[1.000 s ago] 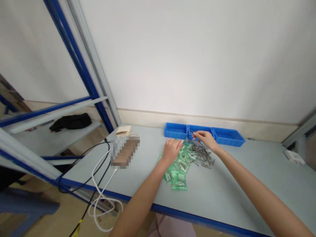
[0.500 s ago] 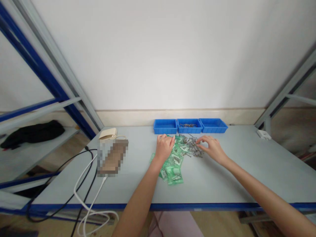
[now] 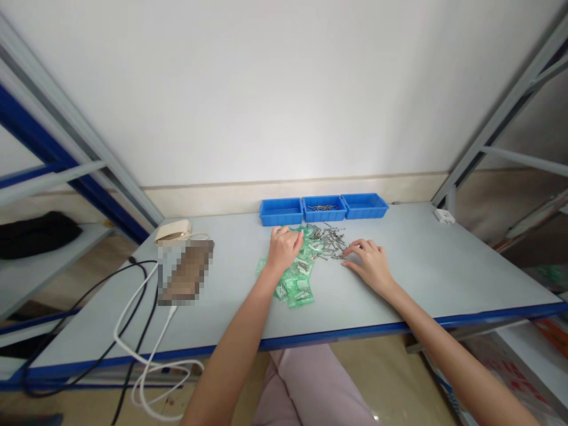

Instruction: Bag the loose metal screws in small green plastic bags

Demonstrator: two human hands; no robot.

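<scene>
My left hand (image 3: pixel 285 247) rests on the far left part of a heap of green plastic packets (image 3: pixel 300 296), its fingers curled in. Whatever those fingers may hold is hidden beneath them. Loose metal screws (image 3: pixel 332 238) lie in a pile just right of the packets. At the pile's near right edge is my right hand (image 3: pixel 370 265), thumb and fingers apart, with the fingertips beside a few screws. No screw can be seen lifted in it.
Three blue bins stand in a row behind the pile: a left bin (image 3: pixel 281 219), a middle bin (image 3: pixel 324 217) with screws inside, and a right bin (image 3: pixel 365 212). Leftward are a cream box (image 3: pixel 173 231), a blurred-out brown object (image 3: pixel 189 271) and white cables (image 3: pixel 128 349). A white adapter (image 3: pixel 444 216) sits far right.
The camera view has shifted. My right hand has gone from over the screws to their near right edge, and its fingers have spread. My left hand stays on the packets.
</scene>
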